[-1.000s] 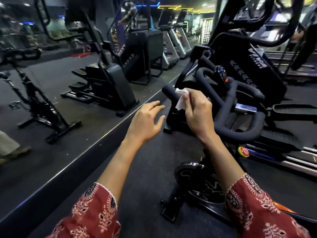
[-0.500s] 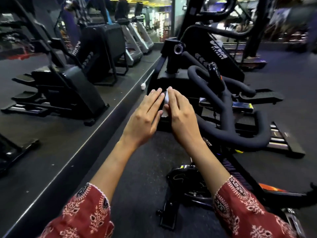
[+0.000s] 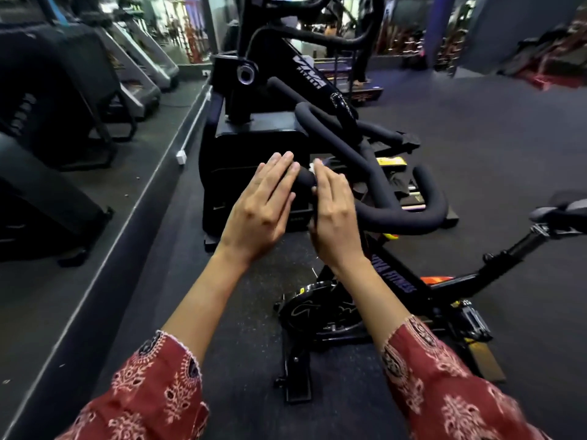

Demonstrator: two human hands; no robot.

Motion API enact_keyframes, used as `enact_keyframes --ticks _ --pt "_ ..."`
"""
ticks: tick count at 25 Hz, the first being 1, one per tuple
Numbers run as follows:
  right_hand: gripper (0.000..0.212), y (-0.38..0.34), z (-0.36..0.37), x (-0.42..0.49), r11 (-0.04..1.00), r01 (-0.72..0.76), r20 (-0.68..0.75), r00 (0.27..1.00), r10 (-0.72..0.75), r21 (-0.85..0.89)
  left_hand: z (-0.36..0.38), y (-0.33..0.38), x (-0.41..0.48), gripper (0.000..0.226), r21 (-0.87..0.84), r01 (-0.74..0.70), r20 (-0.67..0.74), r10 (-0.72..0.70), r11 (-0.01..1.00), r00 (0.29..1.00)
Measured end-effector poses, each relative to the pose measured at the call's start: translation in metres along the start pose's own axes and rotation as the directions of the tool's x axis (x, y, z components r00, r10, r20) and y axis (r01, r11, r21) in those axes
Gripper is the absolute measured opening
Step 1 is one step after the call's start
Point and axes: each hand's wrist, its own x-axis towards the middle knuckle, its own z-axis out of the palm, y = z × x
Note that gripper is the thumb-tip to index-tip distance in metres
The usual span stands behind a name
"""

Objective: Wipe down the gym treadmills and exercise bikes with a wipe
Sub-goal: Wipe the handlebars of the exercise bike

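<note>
Head view, looking down along both forearms. An exercise bike [image 3: 390, 281] stands on dark rubber flooring, its frame and flywheel below the handlebar [image 3: 403, 217] and its saddle [image 3: 565, 206] to the right of the handlebar. A black machine base [image 3: 254, 147] sits just beyond the handlebar, and a row of treadmills [image 3: 143, 65] lies well beyond it to the left.

The handlebar is a padded black loop, and its free left end passes between the two hands. The left hand [image 3: 260, 211] has straight, closed-up fingers and holds nothing. It lies flat against the left side of that bar end, probably to steady it. The right hand [image 3: 335, 214], on the opposite side of the same end, also has nearly straight fingers; its thumb is out of sight.

The wipe [image 3: 314, 168] shows only as a small white edge at the right fingertips. It is pressed against the bar end, so contact probably covers the foam where riders grip. Wiping of this bike appears to be just beginning.
</note>
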Motion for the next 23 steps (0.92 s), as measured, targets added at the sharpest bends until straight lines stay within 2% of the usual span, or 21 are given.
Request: enact_keyframes --ticks 3,4,7,8,11,13,15,17,18,21,23 --pt "0.042 0.016 -0.005 -0.005 0.987 0.157 0.038 0.987 -0.158 0.014 0.001 -0.003 0.001 0.036 -0.009 -0.02 -0.025 0.02 1.0 0.999" --pt "0.041 0.03 -0.013 -0.018 0.991 0.129 0.02 0.991 -0.13 0.023 0.001 -0.004 0.001 0.035 -0.011 -0.029 -0.031 0.028 1.0 0.999" --pt "0.037 0.041 -0.022 -0.036 0.991 -0.124 -0.096 0.987 0.127 0.042 0.001 -0.005 0.001 0.034 -0.008 -0.055 -0.043 0.054 0.998 0.998" --pt "0.036 0.034 -0.014 -0.026 0.987 -0.148 -0.105 0.982 0.155 0.069 0.001 -0.006 0.003 0.033 -0.001 -0.061 -0.053 0.061 0.998 0.997" --pt "0.042 0.002 0.0 -0.003 0.983 -0.025 -0.008 1.0 0.026 0.181 0.001 -0.007 0.011 0.033 0.04 -0.076 -0.065 0.078 0.996 0.995" --pt "0.055 0.023 -0.01 -0.015 0.983 0.077 0.024 0.996 -0.082 0.167 0.005 -0.003 0.015 0.034 0.097 -0.111 -0.035 0.115 0.989 0.993" --pt "0.058 0.05 -0.024 -0.041 0.998 -0.014 -0.019 1.0 0.016 0.069 0.012 0.003 0.016 0.036 0.163 -0.156 0.007 0.157 0.974 0.988" --pt "0.046 0.055 -0.019 -0.047 0.987 -0.161 -0.116 0.98 0.159 -0.005 0.019 0.009 0.015 0.036 0.22 -0.159 0.019 0.159 0.963 0.987" --pt "0.038 0.048 -0.011 -0.044 0.985 -0.175 -0.144 0.974 0.173 0.0 0.022 0.013 0.015 0.036 0.235 -0.139 0.01 0.141 0.962 0.99" --pt "0.037 0.062 -0.013 -0.047 1.0 -0.002 -0.103 0.995 0.002 0.0 0.029 0.027 0.017 0.037 0.264 -0.076 -0.012 0.082 0.962 0.997" --pt "0.045 0.089 -0.033 -0.06 0.997 0.045 -0.076 0.996 -0.05 -0.069 0.036 0.035 0.015 0.038 0.256 -0.072 -0.005 0.076 0.964 0.997"
